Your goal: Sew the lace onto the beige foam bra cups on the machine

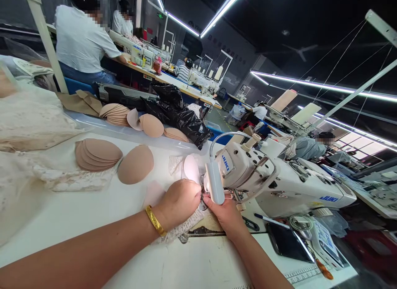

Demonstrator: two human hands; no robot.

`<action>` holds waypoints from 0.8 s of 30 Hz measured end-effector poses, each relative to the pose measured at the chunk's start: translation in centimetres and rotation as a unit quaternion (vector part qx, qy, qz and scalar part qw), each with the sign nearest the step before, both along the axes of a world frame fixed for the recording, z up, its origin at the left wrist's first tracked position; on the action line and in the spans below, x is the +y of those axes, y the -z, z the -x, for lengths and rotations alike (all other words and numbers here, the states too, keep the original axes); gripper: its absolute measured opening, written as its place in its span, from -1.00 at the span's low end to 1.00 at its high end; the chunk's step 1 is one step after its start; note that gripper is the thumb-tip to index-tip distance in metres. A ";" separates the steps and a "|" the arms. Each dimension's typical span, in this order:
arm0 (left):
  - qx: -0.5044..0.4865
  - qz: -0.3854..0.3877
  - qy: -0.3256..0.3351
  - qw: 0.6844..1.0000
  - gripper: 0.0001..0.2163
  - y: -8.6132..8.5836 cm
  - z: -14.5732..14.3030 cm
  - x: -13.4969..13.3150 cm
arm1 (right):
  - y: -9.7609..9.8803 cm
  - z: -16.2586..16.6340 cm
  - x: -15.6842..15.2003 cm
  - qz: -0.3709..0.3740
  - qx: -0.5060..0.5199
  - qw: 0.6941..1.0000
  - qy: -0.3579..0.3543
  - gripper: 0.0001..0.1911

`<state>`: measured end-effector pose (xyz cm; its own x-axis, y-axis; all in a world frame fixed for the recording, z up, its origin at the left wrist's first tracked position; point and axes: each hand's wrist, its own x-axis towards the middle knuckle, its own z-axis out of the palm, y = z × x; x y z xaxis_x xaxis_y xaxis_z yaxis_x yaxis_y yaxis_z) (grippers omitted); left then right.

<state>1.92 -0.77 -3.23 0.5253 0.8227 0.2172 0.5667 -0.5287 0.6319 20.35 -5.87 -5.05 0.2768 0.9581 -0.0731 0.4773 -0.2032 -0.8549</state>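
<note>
The left hand (181, 202), its fingers curled, rests over the lace (182, 229) on the counter (192, 264), by the sewing machine (288, 185); the right hand (225, 214) sits just beside it. I cannot tell whether either hand's fingers grasp the lace.

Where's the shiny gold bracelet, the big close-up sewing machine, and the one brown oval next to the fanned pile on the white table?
Gold bracelet (154, 221): head view, middle of its band.
Sewing machine (287, 185): head view, its white body.
Brown oval (135, 164): head view, middle of its flat face.
</note>
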 end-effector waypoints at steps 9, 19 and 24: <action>-0.001 -0.007 0.015 1.000 -0.67 -0.1 0.1 0.1 | -0.2 -0.2 0.4 -0.003 0.016 1.000 -0.026 -0.66; -0.008 -0.010 0.020 1.000 -0.71 0.0 0.1 0.1 | 1.5 -0.3 0.9 -0.005 -0.065 0.998 0.018 -0.68; -0.014 -0.012 0.023 1.000 -0.71 -0.2 0.3 -0.1 | 1.5 0.1 0.9 -0.005 -0.086 0.995 0.041 -0.74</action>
<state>1.66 -0.88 -3.00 0.5553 0.7928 0.2513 0.5244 -0.5683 0.6341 20.27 -4.93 -6.56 0.3622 0.9321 -0.0088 0.5983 -0.2397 -0.7645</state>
